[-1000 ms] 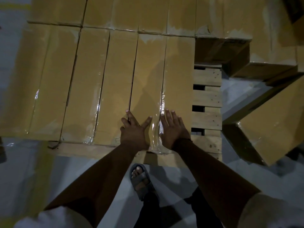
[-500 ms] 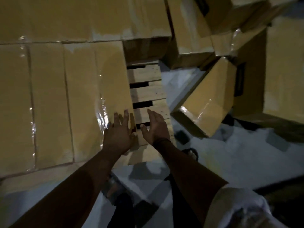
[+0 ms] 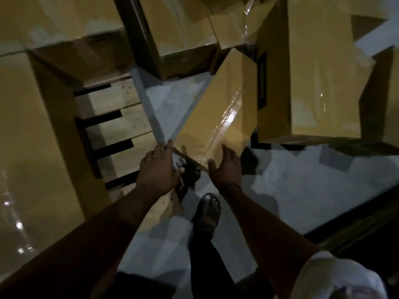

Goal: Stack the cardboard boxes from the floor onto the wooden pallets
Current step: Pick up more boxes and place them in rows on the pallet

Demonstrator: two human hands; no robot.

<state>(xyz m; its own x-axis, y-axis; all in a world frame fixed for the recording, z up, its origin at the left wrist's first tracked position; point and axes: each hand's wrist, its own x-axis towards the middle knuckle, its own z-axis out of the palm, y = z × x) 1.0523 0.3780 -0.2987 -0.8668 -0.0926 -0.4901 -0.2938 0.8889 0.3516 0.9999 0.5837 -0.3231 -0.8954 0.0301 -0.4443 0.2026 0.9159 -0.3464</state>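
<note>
Cardboard box tilts, near end lost in shadow, touched by straight fingers of left hand and right hand.

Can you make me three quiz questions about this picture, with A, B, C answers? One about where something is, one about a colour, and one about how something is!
1. Where is the bare pallet, seen from the tilted box?
A left of it
B right of it
C on top of it

2. What colour are the cardboard boxes?
A blue
B yellow-brown
C green

3. How is the box at the left hand and right hand?
A flat on the pallet
B opened
C slanted, on the floor

Answers: 1 A, its slats show to the left. 2 B, all the cardboard looks yellow-brown. 3 C, it leans against the boxes behind.
</note>
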